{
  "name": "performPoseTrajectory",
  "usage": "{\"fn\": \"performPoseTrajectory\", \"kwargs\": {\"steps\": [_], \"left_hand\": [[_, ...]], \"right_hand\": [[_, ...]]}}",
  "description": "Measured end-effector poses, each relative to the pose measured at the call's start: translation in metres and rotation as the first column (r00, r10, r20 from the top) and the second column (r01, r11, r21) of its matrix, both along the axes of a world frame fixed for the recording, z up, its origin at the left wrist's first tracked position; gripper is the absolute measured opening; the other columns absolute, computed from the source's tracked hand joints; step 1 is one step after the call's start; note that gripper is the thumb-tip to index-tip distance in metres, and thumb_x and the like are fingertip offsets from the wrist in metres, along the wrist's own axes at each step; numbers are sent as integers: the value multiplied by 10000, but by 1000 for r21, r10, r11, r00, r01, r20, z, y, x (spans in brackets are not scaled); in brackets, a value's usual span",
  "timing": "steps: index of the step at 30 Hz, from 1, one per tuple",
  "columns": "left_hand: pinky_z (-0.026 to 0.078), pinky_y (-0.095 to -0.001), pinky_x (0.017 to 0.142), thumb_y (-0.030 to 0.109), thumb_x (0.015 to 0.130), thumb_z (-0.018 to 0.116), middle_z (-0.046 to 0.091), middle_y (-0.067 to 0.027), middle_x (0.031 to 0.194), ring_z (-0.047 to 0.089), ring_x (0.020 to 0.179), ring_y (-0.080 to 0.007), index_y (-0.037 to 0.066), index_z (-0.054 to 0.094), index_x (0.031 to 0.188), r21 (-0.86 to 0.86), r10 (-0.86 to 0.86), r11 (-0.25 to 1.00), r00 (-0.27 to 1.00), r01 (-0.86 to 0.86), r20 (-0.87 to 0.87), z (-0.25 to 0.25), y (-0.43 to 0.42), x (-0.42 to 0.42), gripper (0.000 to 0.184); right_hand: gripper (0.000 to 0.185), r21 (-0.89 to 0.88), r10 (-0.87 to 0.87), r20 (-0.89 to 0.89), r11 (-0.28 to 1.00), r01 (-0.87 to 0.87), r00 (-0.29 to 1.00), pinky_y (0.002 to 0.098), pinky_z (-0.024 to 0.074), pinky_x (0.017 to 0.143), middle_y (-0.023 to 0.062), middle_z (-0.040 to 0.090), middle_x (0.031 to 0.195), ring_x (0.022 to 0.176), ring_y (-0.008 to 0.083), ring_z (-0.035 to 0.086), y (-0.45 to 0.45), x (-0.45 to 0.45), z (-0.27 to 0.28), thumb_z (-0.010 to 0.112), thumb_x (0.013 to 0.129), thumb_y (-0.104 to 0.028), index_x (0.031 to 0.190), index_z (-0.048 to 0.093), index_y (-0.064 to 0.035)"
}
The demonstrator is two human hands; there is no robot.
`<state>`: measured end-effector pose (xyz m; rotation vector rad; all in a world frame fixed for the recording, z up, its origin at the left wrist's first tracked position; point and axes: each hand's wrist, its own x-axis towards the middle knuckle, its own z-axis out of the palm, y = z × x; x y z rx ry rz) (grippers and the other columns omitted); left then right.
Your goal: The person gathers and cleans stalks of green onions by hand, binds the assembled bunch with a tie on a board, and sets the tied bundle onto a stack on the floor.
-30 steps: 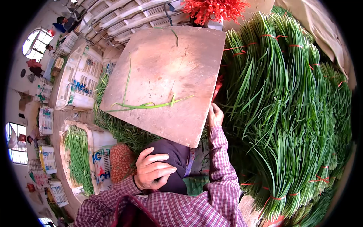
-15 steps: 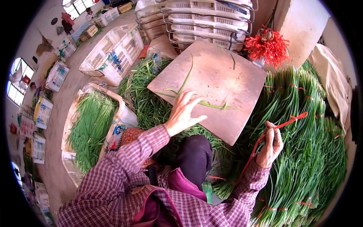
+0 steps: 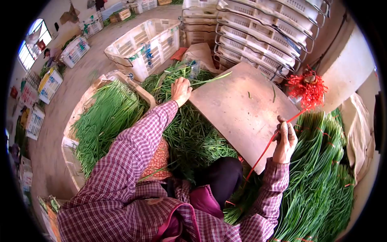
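Observation:
Curled at the left edge of the square board (image 3: pixel 246 105), my left hand (image 3: pixel 181 91) is closed on a few loose chive leaves (image 3: pixel 213 80). One long leaf sticks out to the right over the board. Beneath and around that hand lies a heap of loose chives (image 3: pixel 189 129). My right hand (image 3: pixel 285 141) pinches a red tie strip (image 3: pixel 264 155) between thumb and fingers, above the board's right side. The strip runs down toward my knee and up toward a bunch of red ties (image 3: pixel 307 89). Small green scraps lie on the board.
Tied chive bundles (image 3: pixel 318 173) are piled at my right. On my left stands a crate of chives (image 3: pixel 102 117). Beyond are a white plastic crate (image 3: pixel 159 50) and stacked white crates (image 3: pixel 258 36). A cloth (image 3: pixel 356 133) hangs at far right.
My left hand has moved left from over the board to its edge and closed; the leaves there went with it. My right hand still holds the strip, raised slightly. The view has shifted.

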<state>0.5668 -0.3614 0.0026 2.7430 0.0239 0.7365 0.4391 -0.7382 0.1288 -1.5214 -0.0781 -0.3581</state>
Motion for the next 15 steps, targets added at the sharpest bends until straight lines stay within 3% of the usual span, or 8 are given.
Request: {"fn": "performPoseTrajectory", "kwargs": {"steps": [3, 4, 5, 7, 9, 10, 12, 15], "left_hand": [[419, -435, 891, 173, 790, 673, 522, -175, 1057, 512, 1033, -341, 35, 549, 1073, -224, -68, 971, 995, 82, 66, 6, 27, -23, 339], [424, -430, 897, 206, 808, 652, 523, -168, 1071, 518, 1028, -336, 50, 550, 1086, -291, -119, 951, 993, 106, -26, 17, 24, -47, 334], [436, -425, 863, 234, 802, 657, 528, -146, 1007, 529, 982, -317, 62, 574, 1010, -367, -239, 895, 967, 254, 85, 17, 17, -73, 283], [445, -390, 848, 257, 819, 656, 537, -112, 973, 542, 971, -278, 65, 588, 996, -551, -442, 767, 893, 329, -82, 31, 6, -140, 270], [494, -358, 728, 234, 877, 634, 631, -102, 851, 619, 804, -213, 23, 636, 915, -701, -571, 586, 821, 406, -1, 28, 9, -196, 215], [510, -320, 690, 191, 893, 618, 667, -104, 828, 636, 735, -191, -2, 641, 912, -758, -571, 553, 820, 346, -42, 40, 14, -225, 196], [519, -291, 690, 168, 897, 608, 680, -99, 825, 648, 729, -190, -7, 647, 930, -722, -464, 667, 861, 185, -209, 62, 36, -275, 182], [518, -288, 677, 154, 885, 613, 694, -105, 859, 659, 752, -178, 10, 663, 931, -601, -154, 795, 985, 79, -74, 43, 91, -334, 159]], "right_hand": [[309, 62, 18, 3, 998, -19, 1000, 171, 318, 528, -55, 539, 745, 576, 15, 412, 26, 52, -7, 610, 929, -275, 1099, 668, -22], [309, 80, 42, 11, 996, -43, 999, 157, 296, 526, -69, 542, 753, 574, 2, 396, 33, 78, -16, 618, 924, -279, 1115, 668, -41], [313, 93, 46, -26, 995, -44, 999, 165, 309, 516, -62, 537, 740, 566, 6, 398, 39, 101, -23, 623, 917, -279, 1111, 672, -39], [316, 44, 83, -70, 996, -80, 994, 176, 313, 485, -59, 521, 700, 535, 10, 388, 41, 151, -53, 632, 904, -285, 1103, 677, -42], [305, -55, 118, -105, 991, -124, 987, 186, 297, 437, -63, 488, 641, 495, 11, 368, 37, 197, -93, 640, 896, -303, 1056, 681, -47], [299, -93, 118, -134, 987, -131, 984, 193, 289, 412, -64, 467, 609, 477, 13, 361, 37, 212, -108, 642, 893, -316, 1016, 683, -46], [305, -227, 76, -244, 965, -133, 967, 195, 307, 399, -58, 460, 592, 473, 17, 383, 31, 229, -136, 648, 886, -348, 909, 659, -44], [407, -358, 49, -342, 916, -178, 938, 214, 358, 415, -2, 552, 681, 512, 64, 465, 16, 238, -152, 667, 850, -429, 960, 617, -40]]}}
